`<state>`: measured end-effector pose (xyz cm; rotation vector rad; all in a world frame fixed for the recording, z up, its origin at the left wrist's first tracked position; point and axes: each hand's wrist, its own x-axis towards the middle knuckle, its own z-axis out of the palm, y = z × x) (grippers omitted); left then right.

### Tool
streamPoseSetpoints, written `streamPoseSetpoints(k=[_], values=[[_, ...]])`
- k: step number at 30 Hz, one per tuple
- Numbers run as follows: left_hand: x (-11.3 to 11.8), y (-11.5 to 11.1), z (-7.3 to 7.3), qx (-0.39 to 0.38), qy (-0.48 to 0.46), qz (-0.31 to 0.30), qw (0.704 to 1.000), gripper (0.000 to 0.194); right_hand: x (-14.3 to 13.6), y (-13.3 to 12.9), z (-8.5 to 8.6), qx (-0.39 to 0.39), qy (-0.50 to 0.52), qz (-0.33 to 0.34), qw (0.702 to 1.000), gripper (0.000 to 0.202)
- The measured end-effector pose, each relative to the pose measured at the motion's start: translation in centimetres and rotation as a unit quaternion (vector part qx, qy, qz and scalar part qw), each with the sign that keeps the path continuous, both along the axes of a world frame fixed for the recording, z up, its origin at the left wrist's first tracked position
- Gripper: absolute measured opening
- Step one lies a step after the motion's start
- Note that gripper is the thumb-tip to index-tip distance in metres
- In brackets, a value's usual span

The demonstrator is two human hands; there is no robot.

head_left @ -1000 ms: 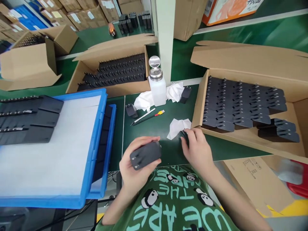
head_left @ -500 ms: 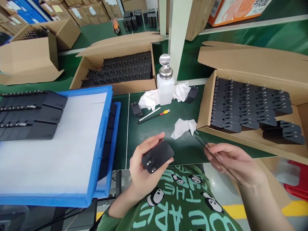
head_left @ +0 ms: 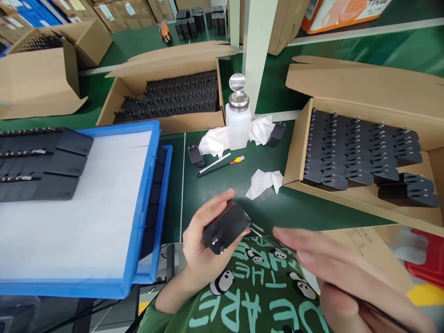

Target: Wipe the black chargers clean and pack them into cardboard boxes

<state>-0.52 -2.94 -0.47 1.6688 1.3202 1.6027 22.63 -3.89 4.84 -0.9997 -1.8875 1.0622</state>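
Observation:
A black plug adapter (head_left: 227,226) with metal prongs is gripped in my left hand (head_left: 201,240), its prongs facing down and toward me. My right hand (head_left: 347,273) is to the right of it, nearer the camera and partly blurred. A thin dark tool (head_left: 385,316) lies in that hand, mostly hidden by the fingers; its tips may be the pale streaks beside the adapter. Ahead on the green table (head_left: 215,199) are a crumpled white wipe (head_left: 263,183), a white pump bottle (head_left: 238,125), a white stick (head_left: 218,162) and a dark stick with a yellow end (head_left: 222,167).
At the left a blue tray (head_left: 142,185) holds rows of black adapters (head_left: 52,166). An open carton (head_left: 298,152) of adapters stands at the right, another carton (head_left: 194,122) behind. A white post (head_left: 255,55) rises behind the bottle.
My right hand has moved down and closer to the camera, away from the wipe, carrying the thin tool with it. My left hand still holds the adapter, now turned slightly.

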Motion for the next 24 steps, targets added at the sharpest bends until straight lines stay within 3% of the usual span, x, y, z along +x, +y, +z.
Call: streamPoseSetpoints(k=[4,24], values=[[0.01,-0.06,0.03,0.010,0.006,-0.002,1.000,0.059,0.20,-1.11,-0.32,0.099,-0.090,0.018,0.991,0.055],[0.16,-0.20,-0.13,0.017,0.012,0.001,1.000,0.063,-0.36,-0.67,-0.14,0.096,-0.074,0.045,0.992,0.061]])
